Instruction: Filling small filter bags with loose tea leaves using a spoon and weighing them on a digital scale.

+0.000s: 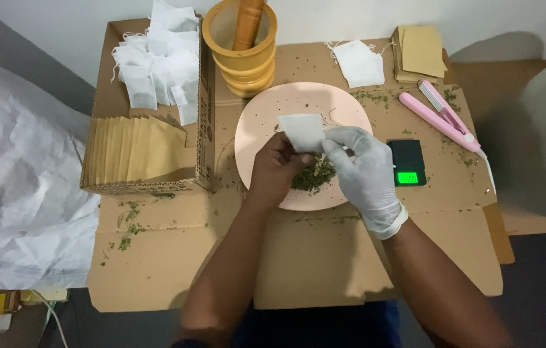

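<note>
Far to the left lies crumpled white paper point(15, 174), and next to it sits a cardboard box point(203, 116) with brown envelopes point(134, 148) standing in a row and a heap of small white bags point(157, 61) behind them. Just right of the box is a yellow wooden mortar point(241, 55) with a pestle point(247, 22) standing in it. In the middle is a round pink plate point(266, 113) on the cardboard sheet point(299, 258), with a small pile of dried green herb point(315, 174) on it. The left hand point(276, 171) is bare, and its fingers are pinched closed on a small white bag point(302, 131), held just above the plate and the herb pile. The right hand point(363, 171) wears a white glove, and its fingertips are pinched at the edge of the same bag, right over the herb. I think the bag could slip or tip, because it is thin and floppy, and then herb bits would fall off the plate like the crumbs already spread around. To the right are a little black scale point(407, 161) with a green lit screen, another white bag point(358, 62), a stack of brown envelopes point(420, 53), and a pink sealing tool point(440, 116). A bumped sleeve could knock the scale, since it sits just beside the gloved hand.
</note>
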